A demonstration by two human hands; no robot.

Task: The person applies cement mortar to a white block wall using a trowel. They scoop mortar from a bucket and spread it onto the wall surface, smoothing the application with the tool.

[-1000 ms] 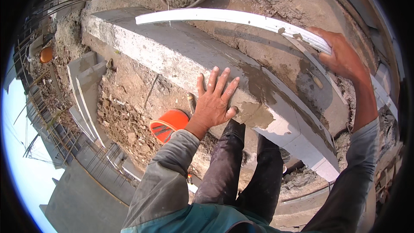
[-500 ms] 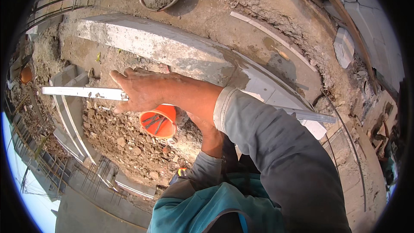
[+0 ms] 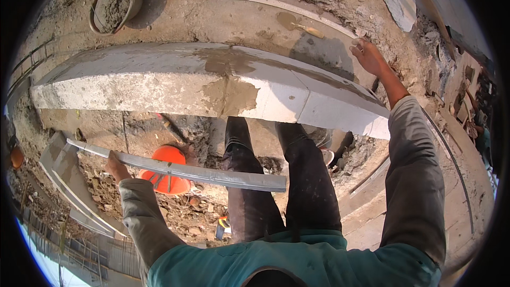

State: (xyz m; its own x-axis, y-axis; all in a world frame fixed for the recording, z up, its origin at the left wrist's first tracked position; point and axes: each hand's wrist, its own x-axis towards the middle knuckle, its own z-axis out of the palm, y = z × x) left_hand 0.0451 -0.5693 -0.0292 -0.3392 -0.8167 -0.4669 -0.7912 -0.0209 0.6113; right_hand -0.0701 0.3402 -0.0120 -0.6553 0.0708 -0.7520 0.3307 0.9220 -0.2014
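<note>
My left hand (image 3: 116, 167) is closed around a long metal straightedge (image 3: 223, 176), near its left end. The bar slants across in front of my legs, passing over an orange bucket (image 3: 169, 154) with dark strips showing in it. My right hand (image 3: 367, 57) reaches out to the far right, fingers curled but apart, with nothing visible in it. It is near the end of a thin pale strip (image 3: 297, 8) on the ground. Between my legs and that strip runs a low wall of pale blocks (image 3: 276, 93), with wet grey mortar (image 3: 231, 93) over its joint.
A bucket of mortar (image 3: 134, 8) stands beyond the wall at far left. A wooden-handled tool (image 3: 313, 31), perhaps a trowel, lies beyond the wall. A pale block (image 3: 399, 4) sits at the far right. Rubble (image 3: 196, 226) and a yellow-and-black object (image 3: 222, 227) are near my legs.
My right hand has left the straightedge and swung far right. The bar is now in my left hand, nearer my legs. The view has shifted, showing more of the wall.
</note>
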